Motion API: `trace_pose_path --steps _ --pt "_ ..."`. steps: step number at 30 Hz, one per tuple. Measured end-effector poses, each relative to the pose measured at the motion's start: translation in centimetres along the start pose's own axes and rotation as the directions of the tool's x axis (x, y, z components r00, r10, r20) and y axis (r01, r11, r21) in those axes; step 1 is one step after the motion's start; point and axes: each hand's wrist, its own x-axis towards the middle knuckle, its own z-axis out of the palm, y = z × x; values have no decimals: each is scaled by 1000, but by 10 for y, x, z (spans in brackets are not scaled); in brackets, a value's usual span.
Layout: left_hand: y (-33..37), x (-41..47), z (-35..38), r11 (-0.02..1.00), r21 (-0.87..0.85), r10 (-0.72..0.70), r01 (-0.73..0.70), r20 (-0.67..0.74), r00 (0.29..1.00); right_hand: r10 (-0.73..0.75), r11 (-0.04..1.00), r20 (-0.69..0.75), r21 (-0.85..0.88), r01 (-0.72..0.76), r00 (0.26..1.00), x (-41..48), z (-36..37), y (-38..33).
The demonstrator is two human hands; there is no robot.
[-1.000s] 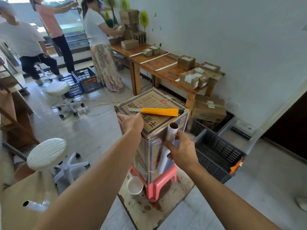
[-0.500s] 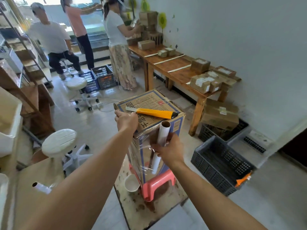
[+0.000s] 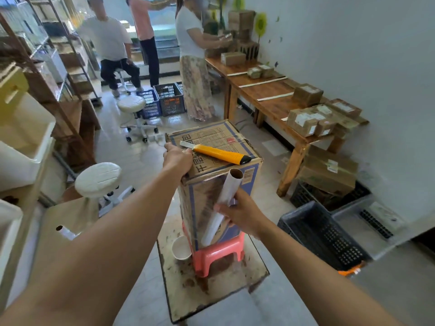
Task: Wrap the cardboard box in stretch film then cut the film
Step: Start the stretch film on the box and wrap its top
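Observation:
A tall cardboard box [image 3: 213,137] with blue print stands upright on a pink plastic stool [image 3: 217,254]. Clear stretch film covers its near sides. A yellow utility knife [image 3: 220,153] lies on the box top. My left hand [image 3: 177,158] presses down on the box's top left corner. My right hand [image 3: 241,214] grips the stretch film roll [image 3: 224,198], held tilted against the box's near right face, its cardboard core pointing up.
The stool stands on a stained board [image 3: 209,290] beside a white bowl [image 3: 181,248]. A dark crate [image 3: 322,234] sits right. White swivel stools [image 3: 97,178] stand left. A wooden table [image 3: 266,95] with small boxes lines the wall. Three people work at the back.
The camera view has swung right and lower around the box. My right hand with the roll has shifted slightly along the box face; my left hand stays on the top corner.

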Motion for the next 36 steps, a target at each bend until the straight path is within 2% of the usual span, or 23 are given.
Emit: trace_pose_path --steps 3,8,10,17,23,30,36 --pt "-1 1 2 1000 3 6 -6 -21 1000 -16 996 64 -92 21 998 1 -8 0" --pt "-3 4 3 1000 -8 17 -17 -23 1000 -21 999 107 -40 25 994 2 -14 -3" --pt "-2 3 3 1000 -2 13 -13 -27 1000 -51 995 129 -75 61 990 4 -16 -1" --pt "-6 4 2 998 -55 1 -2 -18 1000 -117 968 34 -218 121 993 9 -12 6" --pt "-8 7 3 997 -73 1 -2 -14 1000 -139 983 10 -119 139 990 11 -6 9" --pt "-9 8 4 997 -73 3 -5 -20 1000 -113 968 164 -205 145 980 14 -7 9" --pt "-9 9 5 998 -58 10 -12 -26 1000 -84 983 168 -148 109 982 13 -19 7"
